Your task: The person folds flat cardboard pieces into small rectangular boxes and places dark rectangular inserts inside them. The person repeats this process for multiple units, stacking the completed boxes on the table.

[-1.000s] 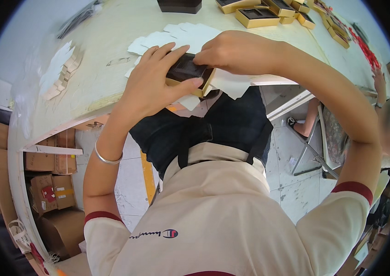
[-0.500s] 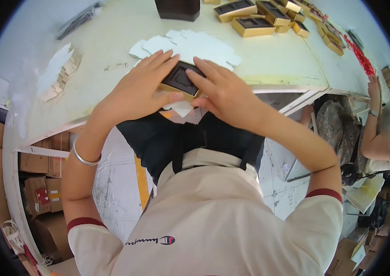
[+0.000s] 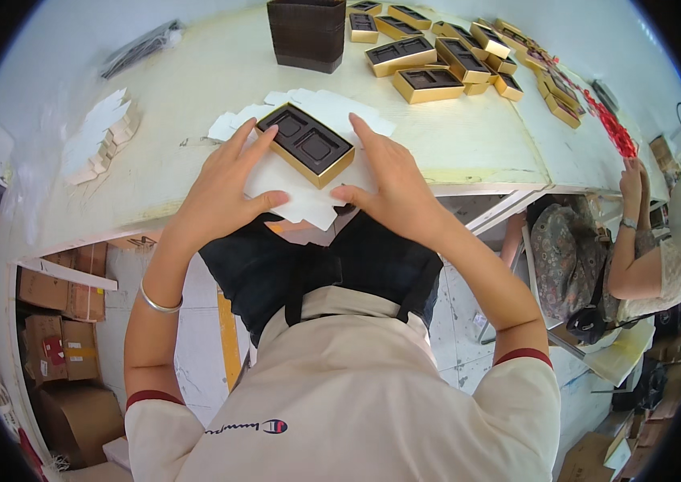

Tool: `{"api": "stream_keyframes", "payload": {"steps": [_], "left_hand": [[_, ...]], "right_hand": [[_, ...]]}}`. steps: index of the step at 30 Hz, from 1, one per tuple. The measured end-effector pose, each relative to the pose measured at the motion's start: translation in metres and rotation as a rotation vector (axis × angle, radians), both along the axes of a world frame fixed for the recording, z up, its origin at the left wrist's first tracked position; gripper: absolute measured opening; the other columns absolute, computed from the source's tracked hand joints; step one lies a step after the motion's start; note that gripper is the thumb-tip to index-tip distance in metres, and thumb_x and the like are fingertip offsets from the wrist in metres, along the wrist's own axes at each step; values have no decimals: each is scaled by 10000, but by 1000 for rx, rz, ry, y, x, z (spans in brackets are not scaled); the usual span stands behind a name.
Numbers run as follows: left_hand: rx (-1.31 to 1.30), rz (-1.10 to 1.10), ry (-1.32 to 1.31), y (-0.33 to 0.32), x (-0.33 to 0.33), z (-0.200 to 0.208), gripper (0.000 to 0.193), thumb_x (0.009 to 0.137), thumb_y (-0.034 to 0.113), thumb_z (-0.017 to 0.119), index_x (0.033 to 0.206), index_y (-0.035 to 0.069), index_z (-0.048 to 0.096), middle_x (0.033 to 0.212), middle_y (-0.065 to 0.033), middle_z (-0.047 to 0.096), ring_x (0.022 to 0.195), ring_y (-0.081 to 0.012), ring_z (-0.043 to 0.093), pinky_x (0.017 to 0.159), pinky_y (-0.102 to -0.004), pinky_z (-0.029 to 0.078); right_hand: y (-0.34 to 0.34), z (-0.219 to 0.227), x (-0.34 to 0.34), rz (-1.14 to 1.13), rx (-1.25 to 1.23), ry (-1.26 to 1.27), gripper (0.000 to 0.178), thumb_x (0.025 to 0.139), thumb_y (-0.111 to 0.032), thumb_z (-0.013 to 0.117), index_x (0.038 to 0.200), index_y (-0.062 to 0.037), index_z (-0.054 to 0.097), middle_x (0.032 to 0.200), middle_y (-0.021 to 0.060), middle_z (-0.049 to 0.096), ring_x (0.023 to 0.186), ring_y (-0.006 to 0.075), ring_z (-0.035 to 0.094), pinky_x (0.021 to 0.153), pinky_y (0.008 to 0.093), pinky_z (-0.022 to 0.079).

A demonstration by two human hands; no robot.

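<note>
Gold-edged tray box (image 3: 306,145) with dark two-cavity insert sits on white card blanks (image 3: 308,197) at the table's (image 3: 196,96) near edge. Left hand (image 3: 224,189) and right hand (image 3: 393,181) flank it, fingers spread flat, nothing pinched. Advice: press evenly both sides, keep the box square.

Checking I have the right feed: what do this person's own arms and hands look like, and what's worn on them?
Both forearms are bare and both hands gloveless. The left hand has a thin silver bangle at its wrist. The right hand shows no jewellery. Short cream sleeves with dark red cuffs end on the upper arms.
</note>
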State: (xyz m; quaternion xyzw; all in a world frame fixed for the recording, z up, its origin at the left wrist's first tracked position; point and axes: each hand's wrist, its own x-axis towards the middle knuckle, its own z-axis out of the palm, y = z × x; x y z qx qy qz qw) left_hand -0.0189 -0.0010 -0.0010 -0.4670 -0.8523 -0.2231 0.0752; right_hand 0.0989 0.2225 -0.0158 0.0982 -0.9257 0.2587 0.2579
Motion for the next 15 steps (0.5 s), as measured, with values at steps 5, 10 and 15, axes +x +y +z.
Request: {"api": "stream_keyframes", "payload": {"steps": [5, 10, 15], "left_hand": [[106, -117, -139, -5, -14, 4, 761, 703, 177, 742, 1378, 122, 397, 1370, -103, 385, 1057, -249, 476, 920, -330, 400], [161, -194, -394, 7, -14, 6, 684, 718, 104, 722, 1342, 114, 443, 1324, -50, 400, 815, -125, 455, 754, -248, 417], [258, -38, -412, 16, -11, 10, 577, 741, 69, 694, 1285, 96, 501, 1203, -43, 456, 744, -109, 458, 725, -232, 415]], "right_hand": [[2, -1, -2, 10, 12, -19, 791, 765, -334, 727, 1339, 57, 349, 1129, 255, 556, 1126, 368, 498, 1013, 444, 318], [1, 1, -4, 19, 17, -150, 800, 755, -309, 734, 1371, 10, 336, 1205, 210, 533, 1167, 363, 460, 1073, 451, 255], [9, 8, -1, 15, 32, -148, 763, 749, -261, 713, 1377, -16, 355, 1290, 184, 502, 1223, 344, 438, 1096, 460, 235]]}}
